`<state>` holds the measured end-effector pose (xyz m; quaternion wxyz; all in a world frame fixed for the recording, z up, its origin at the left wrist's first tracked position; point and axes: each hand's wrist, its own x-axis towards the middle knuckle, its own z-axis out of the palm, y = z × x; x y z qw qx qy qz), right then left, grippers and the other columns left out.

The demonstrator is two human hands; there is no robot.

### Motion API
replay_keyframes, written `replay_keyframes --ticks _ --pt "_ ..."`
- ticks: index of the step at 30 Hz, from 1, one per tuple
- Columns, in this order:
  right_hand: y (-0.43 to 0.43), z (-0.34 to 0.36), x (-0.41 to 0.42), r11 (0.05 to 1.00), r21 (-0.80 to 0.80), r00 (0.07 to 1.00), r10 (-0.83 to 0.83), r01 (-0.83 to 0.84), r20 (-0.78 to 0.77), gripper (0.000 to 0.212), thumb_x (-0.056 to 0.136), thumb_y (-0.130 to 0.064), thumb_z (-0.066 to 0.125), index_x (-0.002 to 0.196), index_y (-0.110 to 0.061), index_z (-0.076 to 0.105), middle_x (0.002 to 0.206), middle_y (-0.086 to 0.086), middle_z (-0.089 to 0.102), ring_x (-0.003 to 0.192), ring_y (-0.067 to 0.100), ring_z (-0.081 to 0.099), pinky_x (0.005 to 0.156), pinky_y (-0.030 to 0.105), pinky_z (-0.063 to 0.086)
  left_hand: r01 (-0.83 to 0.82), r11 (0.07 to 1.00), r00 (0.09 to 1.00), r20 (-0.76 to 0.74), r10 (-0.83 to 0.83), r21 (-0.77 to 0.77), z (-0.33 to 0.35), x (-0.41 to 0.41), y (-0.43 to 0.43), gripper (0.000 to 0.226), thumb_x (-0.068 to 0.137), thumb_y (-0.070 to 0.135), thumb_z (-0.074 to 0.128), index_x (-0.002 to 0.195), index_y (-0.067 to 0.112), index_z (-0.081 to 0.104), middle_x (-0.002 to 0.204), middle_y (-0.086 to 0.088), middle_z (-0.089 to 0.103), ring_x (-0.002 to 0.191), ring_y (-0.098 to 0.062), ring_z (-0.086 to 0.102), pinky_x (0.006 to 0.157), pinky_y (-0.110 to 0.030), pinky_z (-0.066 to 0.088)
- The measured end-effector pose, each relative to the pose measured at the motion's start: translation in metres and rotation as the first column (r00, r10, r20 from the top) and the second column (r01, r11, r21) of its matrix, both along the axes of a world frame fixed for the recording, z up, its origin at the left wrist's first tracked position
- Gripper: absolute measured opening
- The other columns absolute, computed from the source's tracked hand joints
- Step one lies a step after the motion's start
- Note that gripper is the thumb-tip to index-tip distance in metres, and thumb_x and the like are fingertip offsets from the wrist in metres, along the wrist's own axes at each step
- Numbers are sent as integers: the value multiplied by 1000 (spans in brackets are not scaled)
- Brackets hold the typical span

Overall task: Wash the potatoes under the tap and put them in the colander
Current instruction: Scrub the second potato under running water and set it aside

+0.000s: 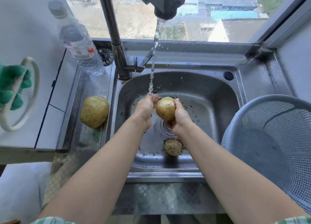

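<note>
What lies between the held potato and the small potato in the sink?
In the head view, the drain, partly hidden by the right hand; otherwise bare sink floor.

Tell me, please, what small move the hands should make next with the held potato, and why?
Probably shift the potato a little left, into the water stream: the stream lands on the left hand, beside the potato that the right hand grips, and dark specks show on its skin.
</note>
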<state>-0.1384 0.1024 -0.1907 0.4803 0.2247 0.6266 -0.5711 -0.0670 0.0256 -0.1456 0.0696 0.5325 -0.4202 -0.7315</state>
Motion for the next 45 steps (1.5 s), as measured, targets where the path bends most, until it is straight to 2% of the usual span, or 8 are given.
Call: replay_keyframes --ticks 8,19,26,30,35,40,43,45 --pt "-39 17 31 950 -221 927 276 -222 252 33 93 -45 47 95 -16 62 84 7 63 66 17 59 60 24 39 -71 988 989 116 87 -134 -14 52 -30 27 96 28 43 85 21 66 97 -6 60 92 -18 50 72 -28 39" --pt "-14 5 22 927 -374 911 175 -25 374 37 92 -35 41 105 -8 63 84 9 65 61 16 59 61 27 45 103 984 995 9 -103 -147 -15 45 -14 20 96 35 51 98 34 71 112 6 69 109 -14 57 83 -37 36" --pt "-31 12 33 901 -374 971 240 -219 10 39 99 -45 44 124 -19 58 112 8 66 93 19 61 71 30 48 -63 966 997 29 73 -250 -9 61 -23 31 101 36 46 98 16 69 93 -5 64 80 -11 55 67 -26 37" --pt "-21 11 35 871 -392 945 205 -295 -257 31 96 -28 57 126 -21 59 123 8 61 102 19 59 77 29 51 94 973 996 23 -91 -213 -1 65 -17 36 96 53 47 109 26 66 103 2 68 94 -11 62 72 -29 43" --pt "-4 11 32 871 -455 974 100 -185 -204 29 95 -19 58 124 -14 60 113 8 64 98 18 59 79 29 52 194 902 975 -29 -222 -386 -12 67 -4 46 79 22 81 120 22 59 108 3 67 98 -11 63 74 -14 52" --pt "1 17 28 872 -225 899 435 -434 -50 69 82 -71 53 112 -11 67 98 7 69 93 21 63 94 42 50 253 695 966 141 -216 -673 -27 66 3 60 59 35 87 107 45 52 103 15 66 101 -13 63 95 -44 50" --pt "1 15 26 869 -255 905 419 -425 -77 40 87 -49 59 108 -16 65 95 4 67 83 16 61 84 34 47 360 599 933 279 -228 -715 -26 64 -1 63 60 30 79 110 53 48 111 8 64 110 -21 57 101 -51 42" --pt "-2 15 30 874 -261 911 377 -410 -167 36 85 -35 65 116 -16 62 103 5 67 85 15 61 79 29 44 361 685 932 231 -278 -632 -27 64 -5 70 68 9 68 126 43 48 126 -1 59 119 -22 53 105 -48 43"
